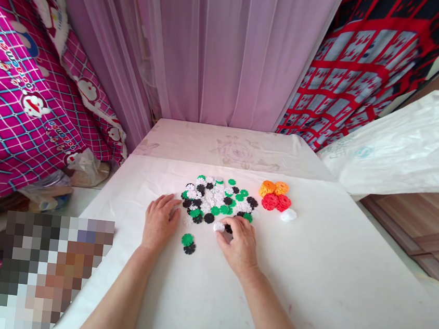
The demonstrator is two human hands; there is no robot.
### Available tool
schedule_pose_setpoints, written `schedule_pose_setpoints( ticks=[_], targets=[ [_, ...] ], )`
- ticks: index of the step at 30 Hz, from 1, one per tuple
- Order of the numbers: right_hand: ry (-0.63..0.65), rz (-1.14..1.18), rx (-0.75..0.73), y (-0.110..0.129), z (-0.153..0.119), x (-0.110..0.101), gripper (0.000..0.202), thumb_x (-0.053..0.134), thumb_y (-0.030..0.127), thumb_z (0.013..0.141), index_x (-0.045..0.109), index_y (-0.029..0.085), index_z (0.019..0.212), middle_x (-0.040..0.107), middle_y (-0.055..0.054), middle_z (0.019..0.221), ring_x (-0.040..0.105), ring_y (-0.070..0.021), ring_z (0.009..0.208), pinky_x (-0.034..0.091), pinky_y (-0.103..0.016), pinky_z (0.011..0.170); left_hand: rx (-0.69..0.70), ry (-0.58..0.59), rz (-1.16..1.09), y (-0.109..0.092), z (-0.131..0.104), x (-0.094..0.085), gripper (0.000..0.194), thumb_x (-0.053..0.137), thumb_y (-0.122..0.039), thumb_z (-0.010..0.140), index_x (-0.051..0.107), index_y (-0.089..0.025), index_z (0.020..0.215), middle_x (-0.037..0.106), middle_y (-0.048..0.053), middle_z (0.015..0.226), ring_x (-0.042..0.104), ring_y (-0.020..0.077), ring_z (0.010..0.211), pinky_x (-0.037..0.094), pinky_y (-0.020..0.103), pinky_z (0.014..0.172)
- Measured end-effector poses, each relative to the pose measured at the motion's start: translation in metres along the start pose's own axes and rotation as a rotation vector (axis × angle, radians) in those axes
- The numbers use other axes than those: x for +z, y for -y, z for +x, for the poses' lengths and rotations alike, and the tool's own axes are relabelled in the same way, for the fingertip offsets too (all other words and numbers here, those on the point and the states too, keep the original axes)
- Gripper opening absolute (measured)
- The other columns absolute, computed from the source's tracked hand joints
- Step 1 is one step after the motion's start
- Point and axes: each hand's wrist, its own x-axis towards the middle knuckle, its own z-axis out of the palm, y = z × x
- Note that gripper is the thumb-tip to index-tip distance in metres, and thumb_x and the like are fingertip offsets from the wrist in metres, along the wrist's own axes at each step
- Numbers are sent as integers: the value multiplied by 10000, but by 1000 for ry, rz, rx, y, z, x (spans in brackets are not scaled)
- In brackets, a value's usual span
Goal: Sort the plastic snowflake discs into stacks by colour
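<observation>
A loose pile of small notched plastic discs (215,201) in white, green and black lies on the table. My right hand (241,245) is at the pile's near right edge, thumb and fingers closed on a few white discs (218,227). Beside the pile's left edge rests my left hand (160,220), fingers apart and slightly bent, with nothing seen in it. Between my hands, nearer to me, a green disc (187,239) partly overlaps a black disc (189,249). Some discs are hidden under my right hand.
Right of the pile stand stacks of orange discs (267,188) and red discs (269,201), with white discs (288,215) just in front. A pale cloth (299,298) covers the table. A white plastic bag (406,137) hangs at the right; purple curtains (231,50) are behind.
</observation>
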Motion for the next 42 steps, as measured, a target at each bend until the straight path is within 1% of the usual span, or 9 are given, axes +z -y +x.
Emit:
schedule_pose_setpoints(
  ticks=[11,15,18,21,25,31,34,36,42],
  targets=[
    [-32,5,-19,-3,3,-3,96,608,229,851,623,242,946,720,-22,925,585,-223,930,408,-349,835,-1,-8,8,1,0,1,319,494,-273,888,708,-277,1125,650,51,1332,523,293,1303,370,527,1114],
    [-165,-82,60,-35,9,-16,135,526,236,883,655,232,921,725,-42,892,601,-220,860,440,-342,798,9,-6,8,5,1,3,324,477,-285,899,705,-269,1128,650,52,1332,519,295,1307,369,525,1114],
    [-226,-172,197,-65,11,-24,197,506,214,833,675,222,935,728,-60,897,608,-228,846,461,-343,782,11,-9,6,6,1,4,325,467,-297,907,702,-268,1130,650,47,1334,515,293,1313,364,521,1116],
    [-166,-214,293,-79,10,-26,237,540,225,791,687,228,977,722,-60,883,612,-233,846,465,-338,757,13,-7,7,6,1,4,326,461,-302,910,702,-268,1127,649,44,1336,514,288,1317,365,513,1116],
    [-88,-231,323,-78,11,-25,230,577,257,799,688,248,1000,716,-56,884,609,-235,876,462,-332,756,12,-1,12,6,1,3,331,457,-304,910,703,-264,1128,646,44,1341,514,290,1316,364,517,1114],
    [-119,-222,330,-81,15,-25,182,590,311,808,685,229,940,708,-63,842,610,-234,836,462,-326,716,13,3,10,5,2,2,339,450,-306,910,704,-258,1129,645,50,1340,512,296,1313,365,520,1112],
    [-253,-165,337,-75,14,-25,208,593,361,819,676,220,947,721,-64,873,629,-224,801,480,-335,718,12,5,7,4,2,2,336,452,-308,909,704,-260,1125,647,52,1336,518,294,1306,367,519,1112],
    [-295,-94,273,-61,12,-23,206,596,363,830,664,220,963,725,-57,886,642,-211,788,495,-329,723,14,6,5,4,2,1,337,451,-308,908,704,-258,1126,647,54,1335,517,293,1307,366,519,1114],
    [-93,37,-64,-3,5,-8,152,606,206,825,631,231,973,729,-36,902,645,-197,826,509,-316,773,-4,15,-2,3,1,1,342,454,-304,907,698,-264,1143,638,49,1351,504,291,1325,349,524,1127]
  ],
)
